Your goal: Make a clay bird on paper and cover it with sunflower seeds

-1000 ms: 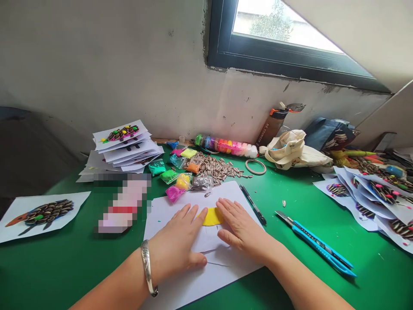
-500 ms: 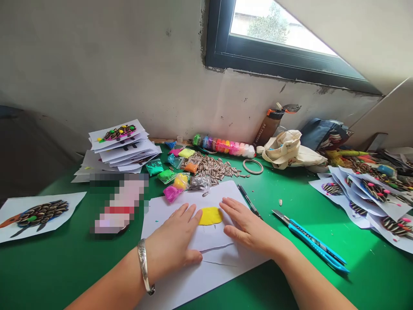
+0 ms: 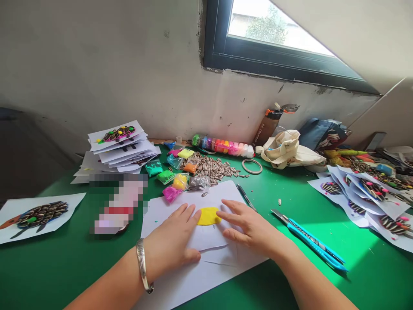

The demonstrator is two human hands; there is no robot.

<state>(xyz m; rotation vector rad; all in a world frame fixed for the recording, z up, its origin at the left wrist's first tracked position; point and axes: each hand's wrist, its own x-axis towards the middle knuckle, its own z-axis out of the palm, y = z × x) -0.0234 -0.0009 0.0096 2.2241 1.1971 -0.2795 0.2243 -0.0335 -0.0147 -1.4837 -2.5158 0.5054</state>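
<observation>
Head view: L hand open, fingers loosely spread on the paper, a fingertip at the L edge of the clay - yellow, flat on the paper btwn both hands. R hand also open, fingers apart, a fingertip on the clay's R edge. Vs prev. frame: that R fingertip's moved in from just beside the clay; L hand approx. same.

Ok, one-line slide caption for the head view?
Two bare hands flank a flat yellow clay oval on white paper, blue-handled craft knife lying at right.
</observation>
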